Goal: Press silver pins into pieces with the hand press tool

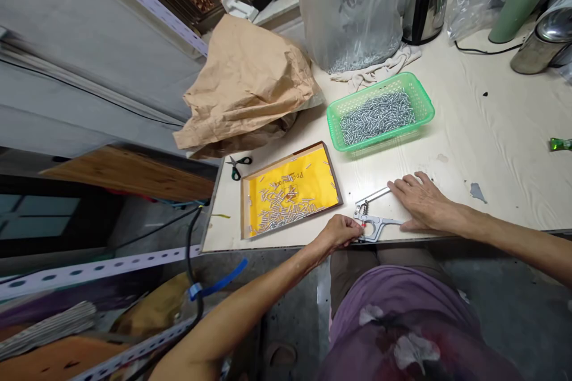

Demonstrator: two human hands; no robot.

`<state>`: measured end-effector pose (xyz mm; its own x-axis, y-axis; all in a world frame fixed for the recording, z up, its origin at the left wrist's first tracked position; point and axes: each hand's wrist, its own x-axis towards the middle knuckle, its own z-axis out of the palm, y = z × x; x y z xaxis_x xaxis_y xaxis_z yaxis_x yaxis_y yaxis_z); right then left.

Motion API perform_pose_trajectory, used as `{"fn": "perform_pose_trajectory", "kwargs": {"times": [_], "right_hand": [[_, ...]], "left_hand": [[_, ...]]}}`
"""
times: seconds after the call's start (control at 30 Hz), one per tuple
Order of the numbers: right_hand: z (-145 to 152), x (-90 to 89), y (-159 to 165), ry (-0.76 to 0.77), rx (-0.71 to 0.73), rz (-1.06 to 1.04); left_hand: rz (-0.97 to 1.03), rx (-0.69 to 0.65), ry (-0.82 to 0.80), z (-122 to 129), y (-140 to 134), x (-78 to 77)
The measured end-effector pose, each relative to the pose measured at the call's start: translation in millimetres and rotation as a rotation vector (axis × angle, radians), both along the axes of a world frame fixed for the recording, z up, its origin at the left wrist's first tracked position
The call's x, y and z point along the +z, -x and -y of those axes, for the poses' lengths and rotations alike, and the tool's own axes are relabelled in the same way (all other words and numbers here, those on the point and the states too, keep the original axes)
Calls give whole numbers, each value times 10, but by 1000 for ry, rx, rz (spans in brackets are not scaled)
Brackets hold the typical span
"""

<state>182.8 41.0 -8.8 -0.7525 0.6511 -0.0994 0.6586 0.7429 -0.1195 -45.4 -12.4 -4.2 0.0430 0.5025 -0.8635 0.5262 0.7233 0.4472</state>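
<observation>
A silver metal hand tool with two spread handles, a spring and a red spot near its jaw lies at the table's front edge. My right hand holds its handles, fingers over the far one and thumb by the near one. My left hand is pinched closed at the jaw end; whatever is between its fingertips is too small or hidden to make out. Left of the tool, a shallow tray lined in yellow carries many small metal pins. Behind stands a green plastic basket full of small metal parts.
Black-handled scissors lie left of the tray. Behind are a crumpled brown paper bag, a large clear plastic bag, a cloth and a steel kettle. A green wrapper lies at far right.
</observation>
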Motion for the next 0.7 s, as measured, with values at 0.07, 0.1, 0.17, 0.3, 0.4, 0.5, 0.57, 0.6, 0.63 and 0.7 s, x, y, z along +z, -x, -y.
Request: {"fn": "perform_pose_trajectory", "kwargs": {"times": [0.07,0.1,0.17,0.3,0.4,0.5,0.57,0.6,0.63,0.7], "right_hand": [[53,21,15,11,10,-10],[80,32,15,22,16,-20],[126,50,6,45,28,-54],[178,67,-21,62,26,-103],[192,85,-30,69,7,-103],[211,110,-36,62,-60,-91],[230,107,-43,47,-98,-75],[241,94,-46,38,-105,-71],[251,72,-50,32,-96,-73],[270,11,-54,33,-55,-95]], "left_hand": [[-38,-56,-18,22,16,28],[-87,-107,-65,42,21,51],[-237,-230,-279,88,11,101],[-352,-531,-910,100,-139,100],[-252,-787,-1121,-20,-302,-11],[-231,-909,-1089,-159,-396,-88],[-244,-933,-1032,-211,-416,-83],[-255,-941,-1009,-223,-421,-68],[-267,-951,-990,-225,-426,-49],[-288,-975,-957,-215,-444,-16]]}}
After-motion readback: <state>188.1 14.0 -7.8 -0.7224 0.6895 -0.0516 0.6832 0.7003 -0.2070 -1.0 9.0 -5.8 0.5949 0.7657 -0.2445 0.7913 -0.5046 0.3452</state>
